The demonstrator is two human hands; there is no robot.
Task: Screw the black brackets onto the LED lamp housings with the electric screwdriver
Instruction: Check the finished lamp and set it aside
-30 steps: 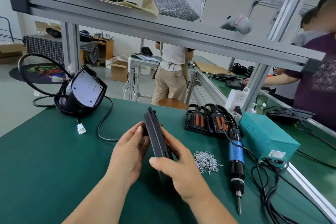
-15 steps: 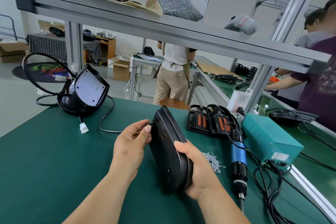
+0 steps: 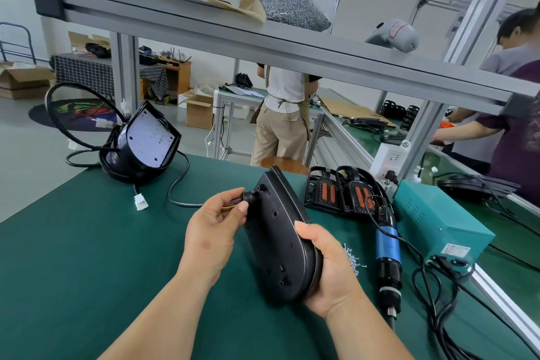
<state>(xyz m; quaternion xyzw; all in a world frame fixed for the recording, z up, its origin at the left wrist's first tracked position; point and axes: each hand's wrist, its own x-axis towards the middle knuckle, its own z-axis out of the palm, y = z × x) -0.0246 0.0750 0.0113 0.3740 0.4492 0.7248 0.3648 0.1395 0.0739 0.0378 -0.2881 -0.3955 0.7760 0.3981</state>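
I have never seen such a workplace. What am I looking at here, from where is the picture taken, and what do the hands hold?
The picture comes from a camera worn on a person's head, looking down at their own two hands over a green bench. No robot is involved. The right hand grips a black lamp housing, tilted on edge. The left hand pinches a small black fitting on its back. To the right lie a blue electric screwdriver, loose screws, a teal power box and two black brackets. Far left sits another lamp with its cable. Other workers stand behind.
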